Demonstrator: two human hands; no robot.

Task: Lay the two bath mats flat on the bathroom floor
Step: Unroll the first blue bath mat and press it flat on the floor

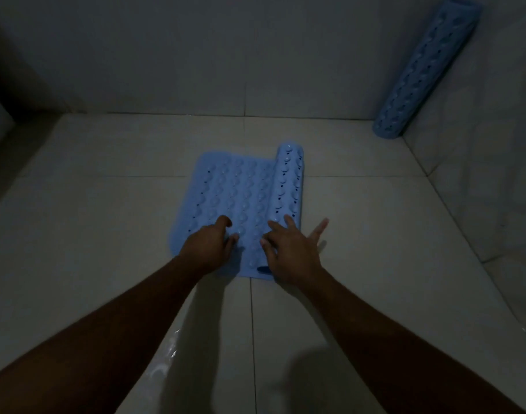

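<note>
no readable text, no labels, no brand marks, no numbers, no signs

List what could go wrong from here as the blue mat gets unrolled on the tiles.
1. The rolled part of the blue mat may curl back once the right hand lets go; only the left hand pins the flat part.
2. The tiled floor shows a shiny patch near the person, possibly wet, so the mat or the person might slip.
3. The second rolled mat leans in the corner and could topple.
</note>
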